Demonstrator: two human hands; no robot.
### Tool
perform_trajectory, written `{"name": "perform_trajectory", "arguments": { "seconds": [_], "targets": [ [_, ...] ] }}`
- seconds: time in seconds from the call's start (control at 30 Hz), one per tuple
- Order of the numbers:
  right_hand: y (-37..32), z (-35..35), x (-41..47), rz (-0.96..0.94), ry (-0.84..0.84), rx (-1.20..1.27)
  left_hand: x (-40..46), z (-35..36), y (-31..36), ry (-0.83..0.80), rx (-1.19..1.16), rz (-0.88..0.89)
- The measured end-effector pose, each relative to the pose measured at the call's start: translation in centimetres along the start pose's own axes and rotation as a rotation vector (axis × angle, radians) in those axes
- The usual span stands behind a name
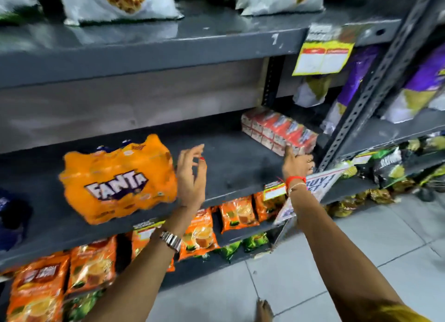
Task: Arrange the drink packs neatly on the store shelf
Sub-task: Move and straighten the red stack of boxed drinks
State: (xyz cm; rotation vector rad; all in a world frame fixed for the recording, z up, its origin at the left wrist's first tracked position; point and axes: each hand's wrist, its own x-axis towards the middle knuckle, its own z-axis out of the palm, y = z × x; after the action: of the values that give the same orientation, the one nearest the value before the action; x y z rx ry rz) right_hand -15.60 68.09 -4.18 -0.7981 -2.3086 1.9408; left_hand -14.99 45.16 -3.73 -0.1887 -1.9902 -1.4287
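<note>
An orange Fanta pack (118, 179) lies on the dark grey middle shelf (231, 167), left of centre, reaching the front edge. My left hand (192, 177) is just right of it, fingers spread and empty, close to the pack's right side. A red and white drink pack (279, 131) lies at the shelf's right end, slanted toward the upright. My right hand (297, 164) touches its near corner, thumb up against the pack; whether the fingers grip it is unclear.
A perforated steel upright (375, 85) bounds the shelf on the right. Price tags (322, 59) hang from the shelf above. Orange snack pouches (238, 213) fill the lower shelf. A dark blue pack (12, 215) sits at far left. Tiled floor (361, 237) lies below.
</note>
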Motion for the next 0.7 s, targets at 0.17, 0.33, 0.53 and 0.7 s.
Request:
{"name": "perform_trajectory", "arguments": {
  "seconds": [0.17, 0.33, 0.53, 0.7],
  "targets": [
    [-4.7, -0.9, 8.1, -0.048, 0.263, -0.205, 3.9, 9.1, -2.5, -0.359, -0.030, -0.788],
    [-2.1, -2.2, 11.9, -0.085, 0.196, -0.159, 8.1, 13.0, -4.6, -0.264, -0.038, -0.846],
    [-3.3, -3.5, 17.2, -0.104, -0.056, -0.010, 11.2, 14.7, -5.0, -0.189, 0.071, -0.801],
    [-4.8, -3.7, 19.6, -0.113, -0.270, 0.079, 12.2, 14.2, -5.9, -0.326, 0.051, -1.006]
  ]
}}
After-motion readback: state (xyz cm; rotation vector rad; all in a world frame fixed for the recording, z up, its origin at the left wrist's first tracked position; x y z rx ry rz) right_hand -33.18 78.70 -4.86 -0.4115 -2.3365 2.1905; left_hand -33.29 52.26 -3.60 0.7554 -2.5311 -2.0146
